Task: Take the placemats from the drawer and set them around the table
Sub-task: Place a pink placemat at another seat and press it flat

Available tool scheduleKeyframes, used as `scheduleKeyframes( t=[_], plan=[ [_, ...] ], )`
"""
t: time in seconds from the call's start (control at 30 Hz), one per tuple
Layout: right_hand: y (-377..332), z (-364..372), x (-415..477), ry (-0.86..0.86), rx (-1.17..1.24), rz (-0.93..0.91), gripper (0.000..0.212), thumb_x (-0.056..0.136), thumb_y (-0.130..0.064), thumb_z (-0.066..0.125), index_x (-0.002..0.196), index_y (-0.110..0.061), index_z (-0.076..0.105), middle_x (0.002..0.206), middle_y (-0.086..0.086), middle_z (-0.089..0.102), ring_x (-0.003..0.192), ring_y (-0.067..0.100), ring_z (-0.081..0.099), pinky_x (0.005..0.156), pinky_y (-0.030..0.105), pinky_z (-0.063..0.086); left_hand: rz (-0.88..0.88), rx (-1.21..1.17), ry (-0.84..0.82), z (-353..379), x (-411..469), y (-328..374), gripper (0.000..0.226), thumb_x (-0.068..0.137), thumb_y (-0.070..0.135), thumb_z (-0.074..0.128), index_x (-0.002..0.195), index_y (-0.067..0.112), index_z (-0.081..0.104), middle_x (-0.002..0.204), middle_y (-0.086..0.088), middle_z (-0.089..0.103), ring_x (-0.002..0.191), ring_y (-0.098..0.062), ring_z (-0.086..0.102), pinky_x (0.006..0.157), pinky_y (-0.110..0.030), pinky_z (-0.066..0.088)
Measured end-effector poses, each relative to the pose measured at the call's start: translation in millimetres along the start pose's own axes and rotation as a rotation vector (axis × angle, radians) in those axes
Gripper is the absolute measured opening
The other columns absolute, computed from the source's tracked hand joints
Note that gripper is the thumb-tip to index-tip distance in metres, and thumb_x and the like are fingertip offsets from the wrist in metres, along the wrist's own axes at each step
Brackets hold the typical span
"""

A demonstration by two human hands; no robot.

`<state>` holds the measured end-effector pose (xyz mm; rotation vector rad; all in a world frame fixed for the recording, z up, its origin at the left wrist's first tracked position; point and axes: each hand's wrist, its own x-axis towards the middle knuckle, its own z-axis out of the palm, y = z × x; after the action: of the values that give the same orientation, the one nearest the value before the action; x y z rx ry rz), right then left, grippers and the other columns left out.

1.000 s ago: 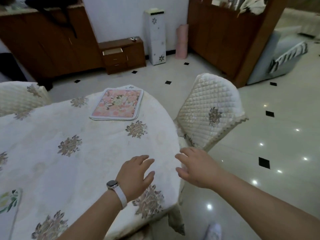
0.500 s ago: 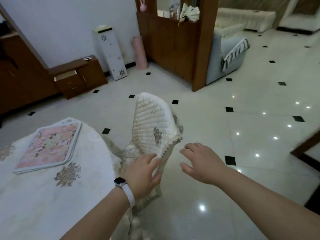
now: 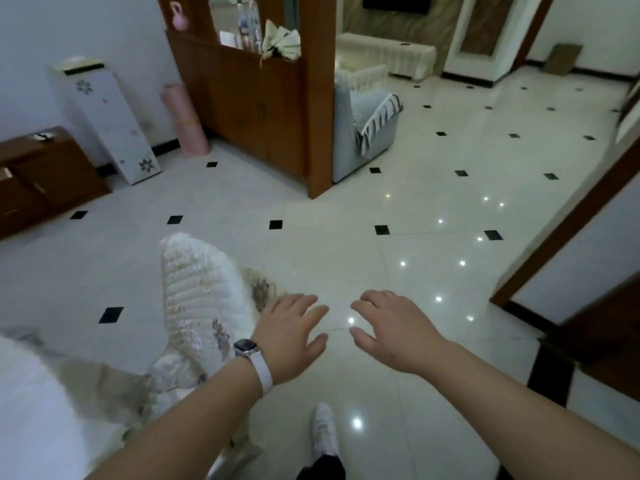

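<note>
Placemats: whereabouts cannot be told.
Left grip [image 3: 292,341]: released, fingers spread, holding nothing, just right of chair [image 3: 197,289].
Right grip [image 3: 398,330]: released, empty, apart from the other, over floor [image 3: 346,254].
Desk [image 3: 31,410]: low and left of both grips, cloth-covered.

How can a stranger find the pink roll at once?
Find the brown wooden partition at upper middle. At its left foot a pink roll stands against the wall. Unlike the flowered white box beside it, it is round and plain.
</note>
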<state>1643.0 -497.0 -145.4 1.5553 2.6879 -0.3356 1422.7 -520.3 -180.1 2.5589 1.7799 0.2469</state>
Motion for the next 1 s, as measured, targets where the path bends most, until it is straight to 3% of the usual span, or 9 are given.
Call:
scheduleKeyframes(
  t=[0.13,0.47,0.7,0.83,1.0],
  plan=[
    [34,-12,64,-0.017,-0.023,0.059,0.074,0.082,-0.06,0.016,0.136,-0.023,0.05,0.138,-0.002,0.051,0.123,0.021,0.048,0.1,0.037,0.039,-0.005,-0.057,0.02,18,76,-36,0.049,0.08,0.05,0.045,0.115,0.023,0.068,0.119,-0.002,0.069,0.107,-0.027,0.065,0.089,-0.045,0.051],
    [78,-48,224,-0.076,-0.111,0.059,0.069,0.084,-0.056,0.019,0.129,-0.02,0.057,0.126,0.0,0.058,0.109,0.023,0.054,0.09,0.038,0.044,-0.022,-0.138,-0.041,45,211,-135,0.056,0.083,0.052,0.039,0.123,0.023,0.065,0.125,-0.004,0.066,0.113,-0.027,0.062,0.093,-0.046,0.049],
    [63,-58,325,-0.08,-0.197,-0.158,0.048,0.095,-0.048,0.041,0.131,-0.02,0.055,0.127,0.0,0.057,0.112,0.023,0.054,0.09,0.036,0.042,-0.197,-0.171,0.025,50,224,-193,0.056,0.083,0.052,0.039,0.124,0.022,0.063,0.128,-0.005,0.063,0.116,-0.027,0.06,0.096,-0.045,0.045],
    [47,-52,376,-0.109,-0.186,-0.286,0.062,0.087,-0.055,0.025,0.123,-0.018,0.06,0.119,0.001,0.061,0.104,0.025,0.056,0.086,0.037,0.046,-0.34,-0.173,0.055,52,217,-221,0.05,0.083,0.048,0.044,0.12,0.021,0.064,0.123,-0.006,0.066,0.112,-0.027,0.062,0.091,-0.045,0.048],
    [44,-44,446,-0.106,-0.176,-0.449,0.066,0.085,-0.055,0.022,0.124,-0.019,0.061,0.119,0.0,0.062,0.105,0.024,0.058,0.086,0.036,0.045,-0.556,-0.132,0.075,56,219,-253,0.048,0.082,0.046,0.045,0.117,0.02,0.065,0.122,-0.006,0.066,0.111,-0.028,0.062,0.088,-0.045,0.05]
  ],
)
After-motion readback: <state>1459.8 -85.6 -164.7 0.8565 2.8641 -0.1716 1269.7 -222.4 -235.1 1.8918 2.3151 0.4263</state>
